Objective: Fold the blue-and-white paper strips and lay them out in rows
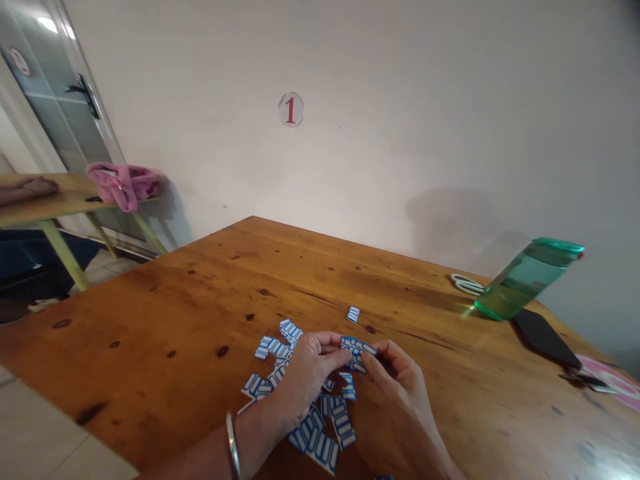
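"How are the hands?"
"Left hand [311, 373] and right hand [400, 381], nearly closed, both pinch puzzle pieces [356, 349] just right of the pile [323, 448]."
"What else?"
"One loose piece [353, 314] beyond the pile, and a green bottle [530, 277] well to the pile's right."

Blue-white pieces [357, 349] in both hands [306, 373]

A knotted brown wooden table [185, 307] carries flat blue-and-white cardlike pieces [342, 422] near; right, a translucent green bottle [530, 277], looped white cord [466, 285] and thin black rectangular object [545, 339].
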`<state>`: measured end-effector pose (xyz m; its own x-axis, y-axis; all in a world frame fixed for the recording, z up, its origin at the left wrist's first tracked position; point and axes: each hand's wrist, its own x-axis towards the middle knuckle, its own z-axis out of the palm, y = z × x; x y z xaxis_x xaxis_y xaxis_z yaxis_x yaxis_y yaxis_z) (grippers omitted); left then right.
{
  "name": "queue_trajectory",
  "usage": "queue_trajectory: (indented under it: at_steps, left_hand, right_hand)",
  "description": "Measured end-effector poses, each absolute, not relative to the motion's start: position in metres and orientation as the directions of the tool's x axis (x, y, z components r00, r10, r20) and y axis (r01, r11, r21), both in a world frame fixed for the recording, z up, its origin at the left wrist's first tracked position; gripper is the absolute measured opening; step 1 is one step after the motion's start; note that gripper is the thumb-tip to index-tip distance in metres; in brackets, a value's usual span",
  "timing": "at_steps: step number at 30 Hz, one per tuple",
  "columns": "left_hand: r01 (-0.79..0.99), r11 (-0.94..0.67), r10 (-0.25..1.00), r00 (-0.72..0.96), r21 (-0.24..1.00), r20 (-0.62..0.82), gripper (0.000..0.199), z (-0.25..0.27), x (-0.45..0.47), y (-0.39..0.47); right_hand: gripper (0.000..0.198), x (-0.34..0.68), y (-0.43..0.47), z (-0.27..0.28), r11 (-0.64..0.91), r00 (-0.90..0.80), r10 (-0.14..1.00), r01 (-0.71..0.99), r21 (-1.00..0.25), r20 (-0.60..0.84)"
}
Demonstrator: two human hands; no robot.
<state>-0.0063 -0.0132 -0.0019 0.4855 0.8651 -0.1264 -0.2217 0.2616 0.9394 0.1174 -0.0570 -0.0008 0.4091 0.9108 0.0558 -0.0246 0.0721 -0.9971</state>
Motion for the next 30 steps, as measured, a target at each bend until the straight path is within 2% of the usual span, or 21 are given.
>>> queue_trajectory:
  at_steps: [5, 14, 23, 30]
  left_hand:
    - [-0.209, 0.271, 0.869, 0.472, 0.939, -0.146, 0.019, -0.002, -0.006, -0.014]
    - [-0.212, 0.261, 0.879, 0.456, 0.942, -0.141, 0.016, -0.002, -0.006, -0.013]
    - [-0.237, 0.279, 0.864, 0.484, 0.93, -0.136, 0.016, -0.003, -0.005, -0.015]
    - [-0.238, 0.304, 0.867, 0.47, 0.922, -0.165, 0.016, 0.001, -0.005, -0.015]
  right_hand:
    - [0.028, 0.117, -0.058, -0.003, 0.078, 0.417, 0.905, 0.017, -0.997, 0.078]
    - [0.029, 0.115, -0.059, 0.006, 0.05, 0.42, 0.907, -0.029, -0.998, 0.033]
    - [0.029, 0.115, -0.058, -0.005, 0.076, 0.418, 0.907, -0.061, -0.995, 0.044]
    - [0.03, 0.114, -0.058, -0.01, 0.044, 0.387, 0.922, -0.129, -0.991, -0.01]
